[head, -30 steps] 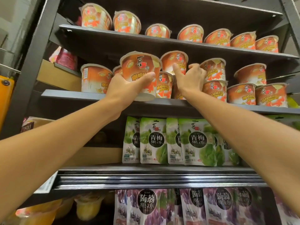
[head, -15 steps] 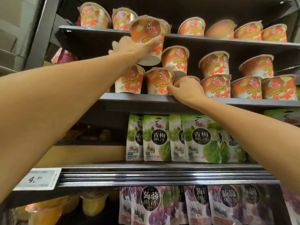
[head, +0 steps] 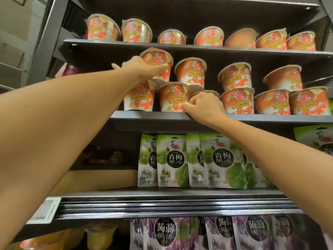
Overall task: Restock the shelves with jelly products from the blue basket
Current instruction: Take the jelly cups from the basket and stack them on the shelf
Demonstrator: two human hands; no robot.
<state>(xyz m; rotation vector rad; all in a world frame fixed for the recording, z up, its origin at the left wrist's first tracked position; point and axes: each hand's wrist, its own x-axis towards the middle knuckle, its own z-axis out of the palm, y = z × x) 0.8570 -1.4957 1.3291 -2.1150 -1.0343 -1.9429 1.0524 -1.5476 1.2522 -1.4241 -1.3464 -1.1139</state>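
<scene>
My left hand [head: 142, 69] grips an orange jelly cup [head: 158, 62], held tilted on top of a lower cup [head: 139, 96] at the left end of the middle shelf [head: 270, 118]. My right hand [head: 205, 105] is curled at the shelf's front edge, its fingers against another orange cup [head: 173, 97] and covering a cup behind it. More orange cups [head: 236, 100] stand in two layers to the right. The blue basket is out of view.
The top shelf [head: 180, 46] carries a row of the same orange cups. Below hang green jelly pouches [head: 171, 161] and purple pouches [head: 165, 233]. Yellow jelly cups [head: 100, 237] sit at the bottom left. A price tag [head: 44, 211] is clipped to the lower rail.
My left hand has lowered the cup from in front of the top shelf onto the middle shelf's stack. My right hand stays at the shelf edge beside the lower cups.
</scene>
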